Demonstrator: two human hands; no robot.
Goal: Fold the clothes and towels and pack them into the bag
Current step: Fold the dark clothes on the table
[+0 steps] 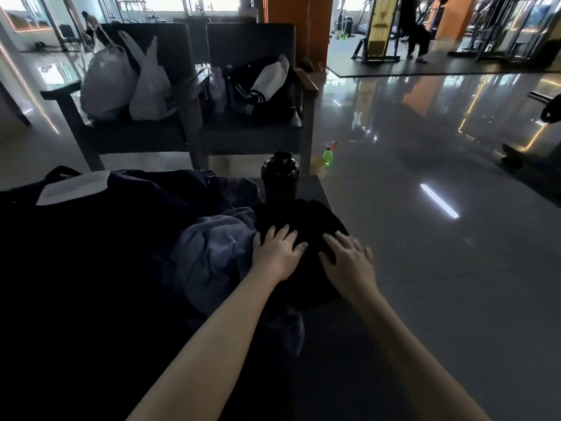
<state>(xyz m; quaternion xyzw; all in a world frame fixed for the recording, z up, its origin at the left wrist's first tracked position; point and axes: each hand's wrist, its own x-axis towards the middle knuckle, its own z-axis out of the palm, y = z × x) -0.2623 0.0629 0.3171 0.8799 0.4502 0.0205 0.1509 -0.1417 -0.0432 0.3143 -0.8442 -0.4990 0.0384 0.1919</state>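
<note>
**Soft black garment under two flat hands**

The dark table [315, 189] carries everything. Across its left side spreads a big navy fabric mass [121, 232] with a pale panel; I cannot tell whether it is the bag or clothing. At its right lies a crumpled blue-grey towel [212, 250], thick and napped, likely light and floppy. Touching the towel's right side is the black garment [303, 217], a rounded matte bundle at the table's right edge. It is probably limp and quick to slide, so it is best taken by its edges or corners rather than its middle. A smooth, rigid black shaker bottle [280, 177] stands just beyond it. The left hand [277, 253] and right hand [349, 259] lie flat on the garment, fingers spread, grasping nothing.
</note>
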